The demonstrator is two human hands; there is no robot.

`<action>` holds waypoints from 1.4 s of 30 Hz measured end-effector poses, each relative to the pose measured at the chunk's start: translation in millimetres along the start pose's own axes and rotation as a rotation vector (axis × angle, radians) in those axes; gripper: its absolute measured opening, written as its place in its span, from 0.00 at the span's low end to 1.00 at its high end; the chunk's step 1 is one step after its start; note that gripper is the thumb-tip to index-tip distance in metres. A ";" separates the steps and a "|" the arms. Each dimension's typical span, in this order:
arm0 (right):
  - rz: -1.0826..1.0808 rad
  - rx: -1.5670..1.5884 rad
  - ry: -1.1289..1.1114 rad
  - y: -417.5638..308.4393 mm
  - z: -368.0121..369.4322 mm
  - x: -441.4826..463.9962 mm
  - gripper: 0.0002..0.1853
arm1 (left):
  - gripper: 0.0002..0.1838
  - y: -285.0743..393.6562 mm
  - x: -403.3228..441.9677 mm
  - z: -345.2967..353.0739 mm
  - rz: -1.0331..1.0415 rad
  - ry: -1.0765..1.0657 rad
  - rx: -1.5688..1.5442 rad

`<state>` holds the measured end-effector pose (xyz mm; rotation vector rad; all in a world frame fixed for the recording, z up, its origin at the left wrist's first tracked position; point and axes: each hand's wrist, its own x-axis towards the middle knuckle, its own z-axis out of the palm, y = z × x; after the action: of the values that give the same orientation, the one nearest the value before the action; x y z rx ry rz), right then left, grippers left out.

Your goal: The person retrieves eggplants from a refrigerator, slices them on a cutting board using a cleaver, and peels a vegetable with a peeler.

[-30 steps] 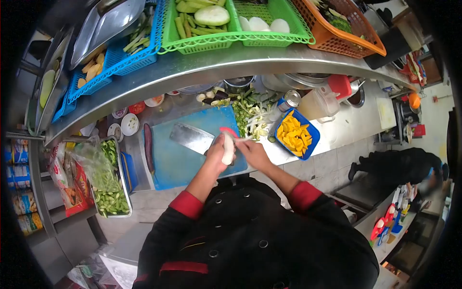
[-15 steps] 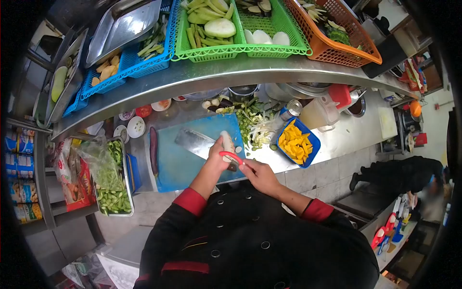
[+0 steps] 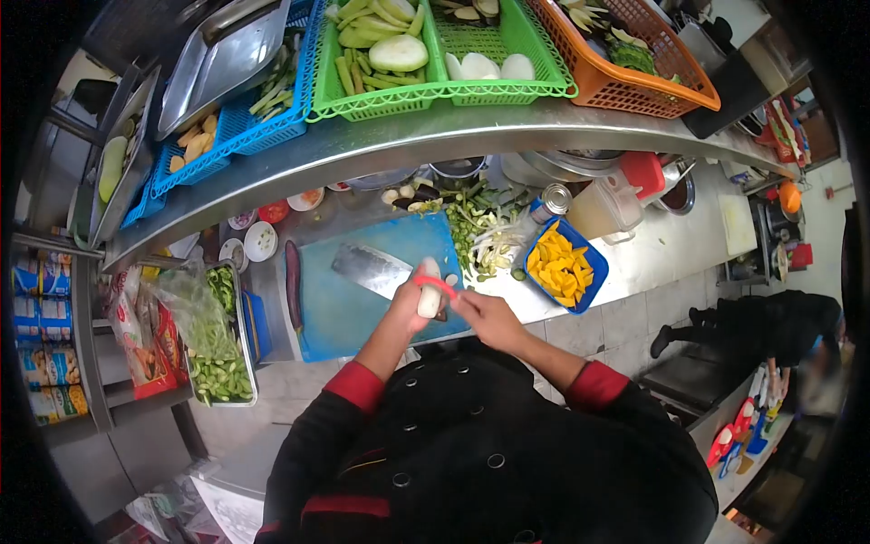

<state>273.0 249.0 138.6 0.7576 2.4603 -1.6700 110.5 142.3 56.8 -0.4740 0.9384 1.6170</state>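
Observation:
My left hand (image 3: 404,313) is closed around a pale, long peeled vegetable (image 3: 429,303), held over the front edge of the blue cutting board (image 3: 344,319). Its exact kind is hard to make out. In my right hand (image 3: 491,321) is a red peeler (image 3: 439,284), its head lying across the vegetable. A cleaver (image 3: 370,267) rests flat on the board just beyond my left hand, its handle partly hidden behind the hands. One long purple eggplant (image 3: 293,283) lies along the board's left edge.
A blue tub of yellow pieces (image 3: 564,268) stands right of the board, near peelings (image 3: 485,231) and an open can (image 3: 555,198). A tray of cut green vegetables (image 3: 220,376) is at left. Baskets (image 3: 435,95) line the shelf above. Another person (image 3: 770,328) works at far right.
The vegetable has turned in my left hand and now shows its pale end towards me. The red peeler sits higher across it. The whole view has shifted slightly.

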 end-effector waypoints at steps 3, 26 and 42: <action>-0.068 -0.027 0.024 -14.9 2.2 -18.1 0.18 | 0.21 -0.5 17.1 -10.8 -0.028 0.022 -0.125; -0.042 -0.078 0.079 35.8 -1.8 28.7 0.21 | 0.19 -9.5 -6.5 -6.1 -0.106 -0.119 0.060; 0.026 0.012 0.136 62.5 -12.0 43.5 0.23 | 0.23 1.3 -39.7 -8.6 -0.153 -0.298 0.143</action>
<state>264.6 293.1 75.8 0.9304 2.5178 -1.6790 118.4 110.8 81.2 -0.1932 0.7663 1.4231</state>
